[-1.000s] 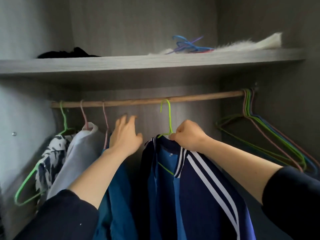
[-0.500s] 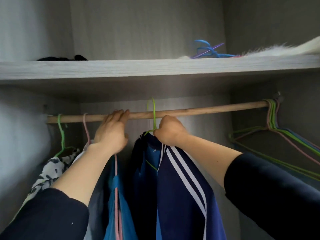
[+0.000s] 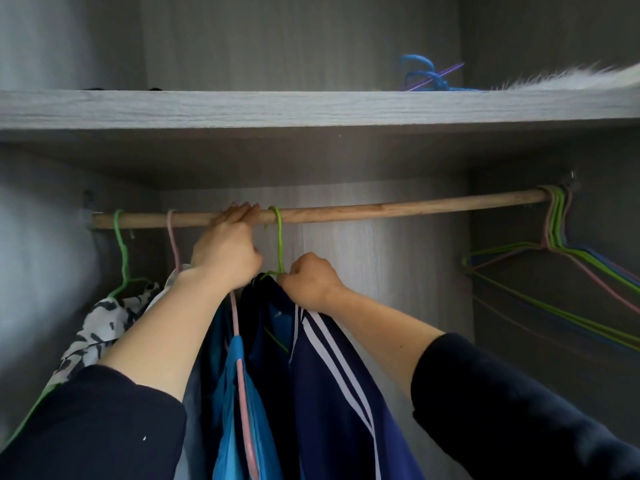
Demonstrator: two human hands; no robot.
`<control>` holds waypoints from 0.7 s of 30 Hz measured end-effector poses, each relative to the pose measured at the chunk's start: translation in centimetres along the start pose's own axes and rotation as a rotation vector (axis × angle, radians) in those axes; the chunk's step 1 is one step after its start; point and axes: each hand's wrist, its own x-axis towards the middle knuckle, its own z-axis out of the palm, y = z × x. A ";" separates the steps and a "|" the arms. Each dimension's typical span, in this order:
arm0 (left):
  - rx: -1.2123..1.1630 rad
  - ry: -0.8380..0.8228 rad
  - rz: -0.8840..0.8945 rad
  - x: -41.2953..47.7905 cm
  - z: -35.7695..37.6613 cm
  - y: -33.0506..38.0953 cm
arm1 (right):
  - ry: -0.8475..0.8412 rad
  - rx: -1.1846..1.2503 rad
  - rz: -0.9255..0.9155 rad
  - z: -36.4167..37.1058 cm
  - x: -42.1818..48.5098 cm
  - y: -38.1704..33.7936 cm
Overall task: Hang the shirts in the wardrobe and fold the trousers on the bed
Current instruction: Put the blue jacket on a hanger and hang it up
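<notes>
Legible text, labels, brand names, numbers, signs: none.

Navy shirt (image 3: pixel 306 393), hanging below the rail (image 3: pixel 381 210): three white stripes run down the shoulder, with no wordmark or lettering that can be read. A small pale patch inside its collar is too blurred to read.
</notes>
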 end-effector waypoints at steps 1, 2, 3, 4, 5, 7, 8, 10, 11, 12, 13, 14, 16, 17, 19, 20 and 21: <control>0.004 -0.005 -0.007 0.0 -0.2 0.1 | -0.032 0.055 -0.005 -0.4 -0.2 0.2; 0.006 -0.012 -0.020 0.0 -0.4 0.3 | -0.061 0.096 -0.005 -1.0 -0.5 0.4; 0.001 -0.023 -0.047 0.0 -0.7 0.6 | -0.080 0.120 0.004 -1.6 -0.9 0.7; -0.017 -0.031 -0.085 0.1 -1.1 1.0 | -0.087 0.137 0.016 -2.3 -1.2 1.0; -0.039 -0.031 -0.129 0.2 -1.4 1.5 | -0.081 0.141 0.033 -2.9 -1.5 1.4; -0.051 -0.016 -0.191 0.3 -1.6 3.4 | -0.031 0.098 0.055 -4.8 -2.1 2.8; -0.050 -0.006 -0.197 0.4 -1.4 4.7 | 0.010 0.044 0.054 -5.9 -2.3 3.7; -0.081 0.013 -0.176 0.5 -0.8 7.2 | 0.080 -0.126 0.036 -8.3 -3.0 5.6; -0.103 0.017 -0.144 0.8 -0.4 8.8 | 0.109 -0.227 0.036 -9.7 -3.5 6.7; -0.115 0.021 -0.113 1.1 0.0 10.1 | 0.132 -0.326 0.036 -10.9 -4.0 7.5; -0.120 0.027 -0.087 1.6 0.2 11.1 | 0.150 -0.414 0.039 -11.9 -4.5 8.1; -0.124 0.027 -0.063 2.0 0.6 12.3 | 0.170 -0.488 0.042 -12.9 -5.0 8.7; -0.136 0.015 -0.003 2.7 1.6 14.8 | 0.215 -0.599 0.055 -15.2 -6.2 10.0; -0.142 0.009 0.034 3.0 2.4 16.2 | 0.246 -0.645 0.061 -16.3 -6.7 10.7; -0.148 0.001 0.107 3.6 4.3 18.6 | 0.318 -0.741 0.068 -18.5 -7.7 12.2; -0.147 0.001 0.136 3.8 5.2 19.6 | 0.351 -0.792 0.067 -19.5 -8.1 12.9; -0.147 0.000 0.154 4.1 6.0 20.5 | 0.376 -0.848 0.065 -20.4 -8.6 13.6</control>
